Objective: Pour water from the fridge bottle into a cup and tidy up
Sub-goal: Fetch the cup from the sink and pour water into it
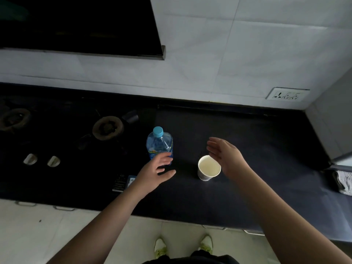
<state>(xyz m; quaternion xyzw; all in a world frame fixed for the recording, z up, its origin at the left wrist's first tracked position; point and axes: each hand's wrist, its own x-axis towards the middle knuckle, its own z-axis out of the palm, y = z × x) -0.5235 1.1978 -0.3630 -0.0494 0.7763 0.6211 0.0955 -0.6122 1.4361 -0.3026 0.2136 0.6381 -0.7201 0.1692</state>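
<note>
A capped water bottle (159,144) and paper cup (209,170) are flanked on the dark tabletop (247,168) by two empty, spread hands, the left hand (155,173) and right hand (225,155), seemingly poised for grasping.

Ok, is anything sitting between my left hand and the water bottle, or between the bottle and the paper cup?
Nothing visible. The left hand is open right in front of the capped bottle, with no object between them. Between the bottle and the cup there is only bare dark counter. The right hand hovers open beside the cup.
</note>
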